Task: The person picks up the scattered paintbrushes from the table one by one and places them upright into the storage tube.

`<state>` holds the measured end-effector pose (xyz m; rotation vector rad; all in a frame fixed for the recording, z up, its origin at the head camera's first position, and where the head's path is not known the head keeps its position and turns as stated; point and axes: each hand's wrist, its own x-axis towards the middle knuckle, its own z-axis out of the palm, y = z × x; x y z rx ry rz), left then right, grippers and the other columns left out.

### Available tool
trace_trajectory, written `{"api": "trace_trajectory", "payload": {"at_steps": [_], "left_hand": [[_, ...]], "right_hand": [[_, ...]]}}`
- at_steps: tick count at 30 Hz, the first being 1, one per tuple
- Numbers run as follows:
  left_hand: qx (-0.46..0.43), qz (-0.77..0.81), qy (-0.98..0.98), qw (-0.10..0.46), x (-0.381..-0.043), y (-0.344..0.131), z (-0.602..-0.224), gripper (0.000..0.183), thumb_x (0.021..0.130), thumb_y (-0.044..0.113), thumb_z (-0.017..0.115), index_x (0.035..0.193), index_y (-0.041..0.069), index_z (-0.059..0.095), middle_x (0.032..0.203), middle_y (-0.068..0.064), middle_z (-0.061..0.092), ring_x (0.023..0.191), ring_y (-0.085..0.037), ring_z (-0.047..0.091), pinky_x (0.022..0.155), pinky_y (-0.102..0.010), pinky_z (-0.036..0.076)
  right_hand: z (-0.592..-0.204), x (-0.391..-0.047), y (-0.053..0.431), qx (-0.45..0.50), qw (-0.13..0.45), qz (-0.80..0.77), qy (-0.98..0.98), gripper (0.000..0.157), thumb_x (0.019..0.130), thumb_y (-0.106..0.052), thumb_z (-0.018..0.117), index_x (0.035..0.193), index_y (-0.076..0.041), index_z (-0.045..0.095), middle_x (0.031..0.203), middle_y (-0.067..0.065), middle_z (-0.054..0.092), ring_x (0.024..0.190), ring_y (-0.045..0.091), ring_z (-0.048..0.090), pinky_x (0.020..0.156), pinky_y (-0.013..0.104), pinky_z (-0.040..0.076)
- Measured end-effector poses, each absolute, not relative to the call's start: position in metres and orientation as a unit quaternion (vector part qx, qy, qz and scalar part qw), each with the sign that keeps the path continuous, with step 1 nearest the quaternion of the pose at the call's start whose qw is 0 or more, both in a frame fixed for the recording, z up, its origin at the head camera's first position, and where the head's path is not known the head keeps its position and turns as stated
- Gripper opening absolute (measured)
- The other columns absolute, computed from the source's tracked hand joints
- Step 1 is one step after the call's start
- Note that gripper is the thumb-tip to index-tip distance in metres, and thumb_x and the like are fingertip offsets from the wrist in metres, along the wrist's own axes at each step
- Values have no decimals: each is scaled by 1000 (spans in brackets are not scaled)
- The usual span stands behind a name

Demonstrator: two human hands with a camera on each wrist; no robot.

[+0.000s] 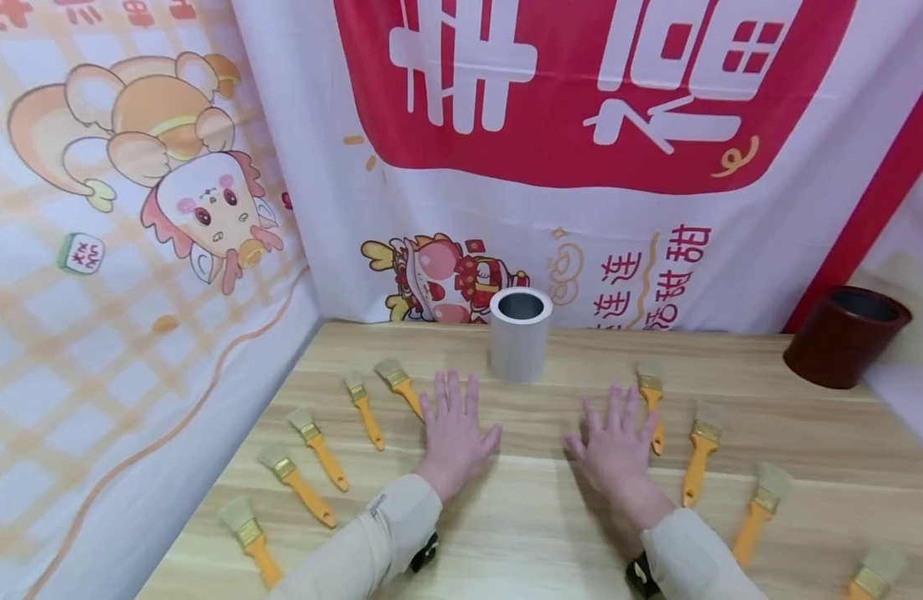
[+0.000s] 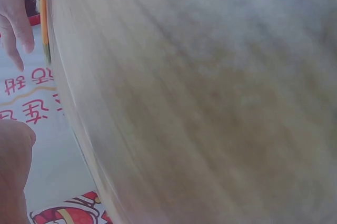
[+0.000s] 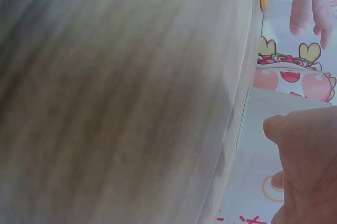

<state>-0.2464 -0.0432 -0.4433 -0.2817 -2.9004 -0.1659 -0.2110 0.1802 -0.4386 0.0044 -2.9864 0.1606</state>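
Head view gives a person's left hand (image 1: pixel 457 437) and right hand (image 1: pixel 615 446) side by side over a pale wood table (image 1: pixel 506 533), palms down. Fingers on both are straight and spread, so each grip is relaxed and holds nothing; whether the palms touch the surface, I cannot tell. One flat paintbrush (image 1: pixel 403 386) lies just left of the left hand, its handle running toward the little finger. From there, four more brushes (image 1: pixel 322 454) are spaced out toward the near left. Just right of the right hand's little finger lies an orange-handled brush (image 1: pixel 652 402), and three further brushes (image 1: pixel 699 458) are spaced toward the near right, the last cut off. Between the hands but farther back, a white hollow cylinder (image 1: pixel 518 354) stands upright; a dark red cylinder (image 1: pixel 832 342) stands far right.
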Motion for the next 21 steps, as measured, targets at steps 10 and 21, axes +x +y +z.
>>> {"api": "trace_trajectory", "payload": {"at_steps": [10,21], "left_hand": [[-99,-89,-985,112,-251,-39,-436,87,92,61,45,156,12,10,160,-23,6,149,-42,2,116,-65,8],[-88,-229,-966,81,-247,-29,-440,89,92,60,46,155,8,11,159,-24,11,148,-43,9,117,-63,15]], "right_hand": [[-424,-210,178,1,83,76,-994,67,98,-48,43,151,-10,28,156,31,1,144,51,-9,110,73,-7],[-426,-182,174,-6,94,120,-988,67,97,-45,48,151,-10,28,157,31,4,144,53,-5,110,74,-2]]}}
